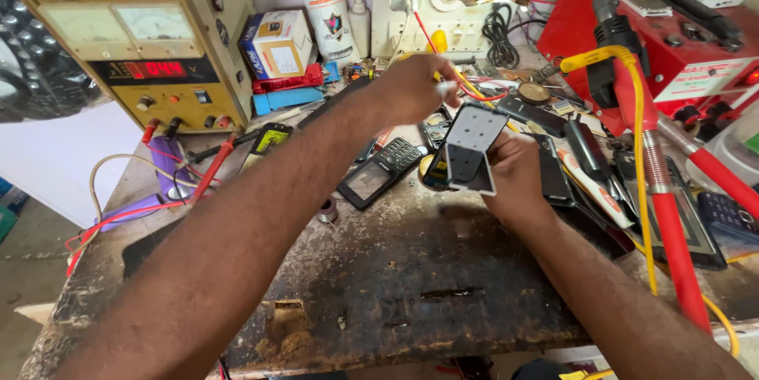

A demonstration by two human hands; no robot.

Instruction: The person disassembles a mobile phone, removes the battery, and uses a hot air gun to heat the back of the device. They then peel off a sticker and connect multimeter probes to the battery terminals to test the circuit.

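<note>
Now | right hand grips grey phone shell | left hand closed, contents unclear | blue-white box behind

The left hand hides whatever its fingers hold; its fingertips are out of sight.

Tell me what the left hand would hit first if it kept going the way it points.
Likely the tangle of red and yellow wires just beyond the left hand, then the white switchboard on the wall; depth is hard to judge.

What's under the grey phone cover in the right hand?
Below the grey phone cover, held by the right hand, a dark phone edge with yellow shows; the rest is hidden.
</note>
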